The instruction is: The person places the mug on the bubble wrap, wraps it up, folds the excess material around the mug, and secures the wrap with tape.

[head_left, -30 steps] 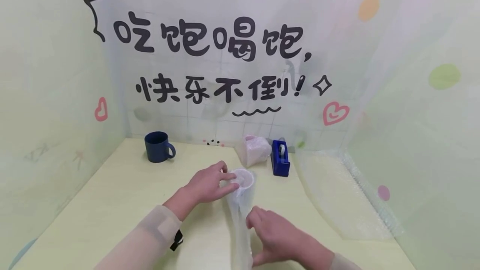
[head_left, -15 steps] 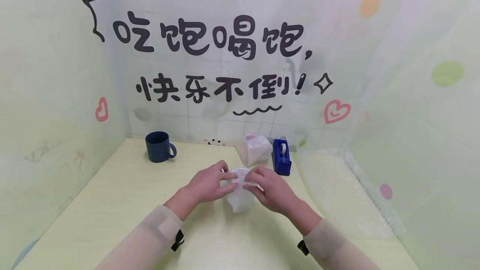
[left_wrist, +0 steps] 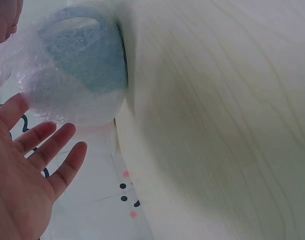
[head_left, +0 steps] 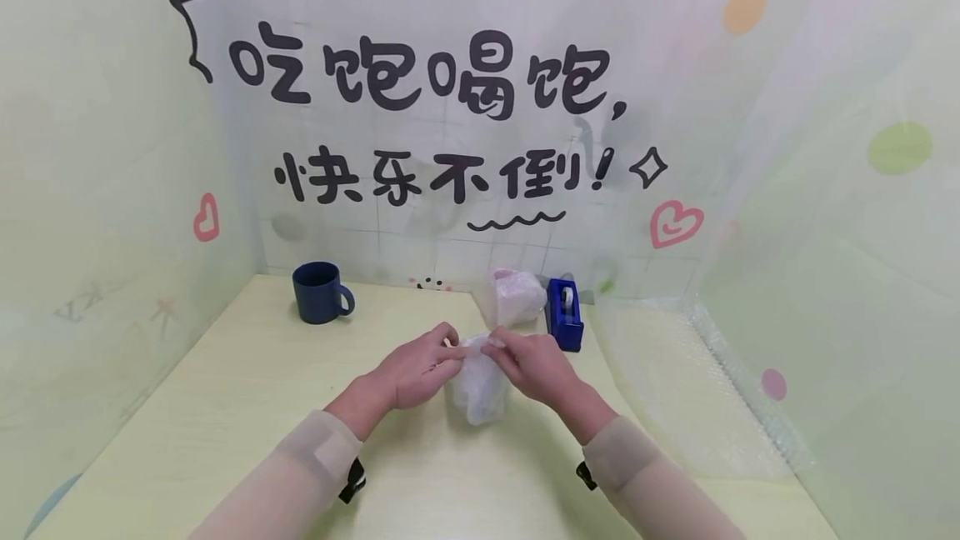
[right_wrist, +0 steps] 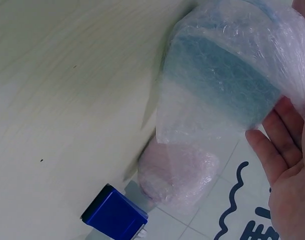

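Note:
In mid-table stands a pale blue mug [left_wrist: 80, 55], its handle showing through the bubble wrap [head_left: 478, 394] bundled round it. Thumb and forefinger of my right hand [head_left: 536, 361] pinch the gathered wrap at the top. My left hand [head_left: 420, 369] touches the other side of that top with its fingertips. Seen in the left wrist view, the left fingers [left_wrist: 52, 145] are spread and fairly straight, one tip against the wrap. The right wrist view shows the lower right fingers [right_wrist: 280, 137] resting beside the bundle. Where the thumbs meet the wrap is partly hidden.
A dark blue mug [head_left: 318, 294] stands at the back left. Behind the bundle lies a pinkish wrapped item [head_left: 519, 297], with a blue tape dispenser [head_left: 566, 319] to its right. A bubble wrap sheet [head_left: 682, 390] lies along the right wall.
My right hand has moved up from the front and folded the long loose tail of wrap over the mug's top. My left hand has stayed nearly in place.

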